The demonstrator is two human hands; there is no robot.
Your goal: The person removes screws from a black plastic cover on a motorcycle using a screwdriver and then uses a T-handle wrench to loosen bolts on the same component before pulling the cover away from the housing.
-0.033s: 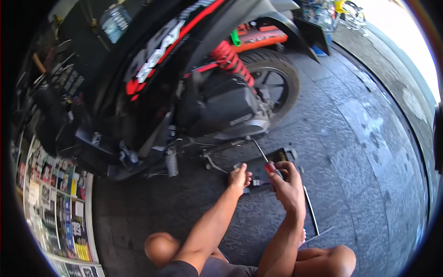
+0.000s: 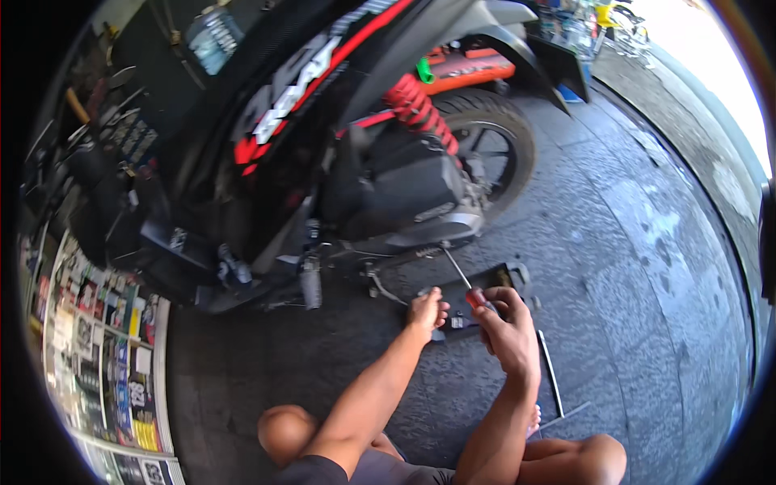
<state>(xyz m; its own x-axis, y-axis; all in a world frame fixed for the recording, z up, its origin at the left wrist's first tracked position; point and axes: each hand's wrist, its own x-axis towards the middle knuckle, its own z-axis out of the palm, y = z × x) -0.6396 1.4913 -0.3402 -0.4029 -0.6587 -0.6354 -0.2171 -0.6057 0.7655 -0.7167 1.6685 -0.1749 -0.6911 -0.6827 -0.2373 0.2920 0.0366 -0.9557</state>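
My right hand (image 2: 511, 327) is closed round the red handle of a screwdriver (image 2: 477, 300). Its thin metal shaft slants up and away, the tip at or just in front of the lower edge of a black and red scooter (image 2: 404, 194). My left hand (image 2: 427, 312) is beside a dark tray-like part (image 2: 520, 276) on the floor, its fingers curled and thumb up. Whatever those fingers may grip is hidden. Between the hands, a small dark piece with a pale label (image 2: 458, 322) shows against the tray-like part.
Right of my right forearm, a long metal bar tool (image 2: 550, 373) lies on the dark tiled floor (image 2: 630, 323). The scooter's rear wheel (image 2: 505, 153) and centre stand (image 2: 380, 283) are beyond my hands. A shelf of packaged goods (image 2: 121, 356) stands at left.
The whole view has shifted slightly, so the scooter appears a little farther right and lower. Both hands keep the same pose, and the screwdriver stays in my right hand.
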